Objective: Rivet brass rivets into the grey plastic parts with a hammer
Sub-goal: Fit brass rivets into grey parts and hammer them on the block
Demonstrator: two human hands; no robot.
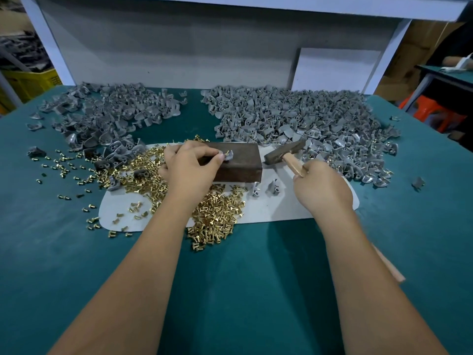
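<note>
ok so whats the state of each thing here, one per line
left hand: pinching grey part on the block
right hand: gripping hammer handle
hammer: head beside the block, right of it
block: flat on white mat
rivets: loose, heaped

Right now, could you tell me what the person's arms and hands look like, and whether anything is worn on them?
Both forearms are bare as far as the view shows: no sleeves. The left hand and right hand wear no gloves, and no rings, watch or bracelet show.
</note>
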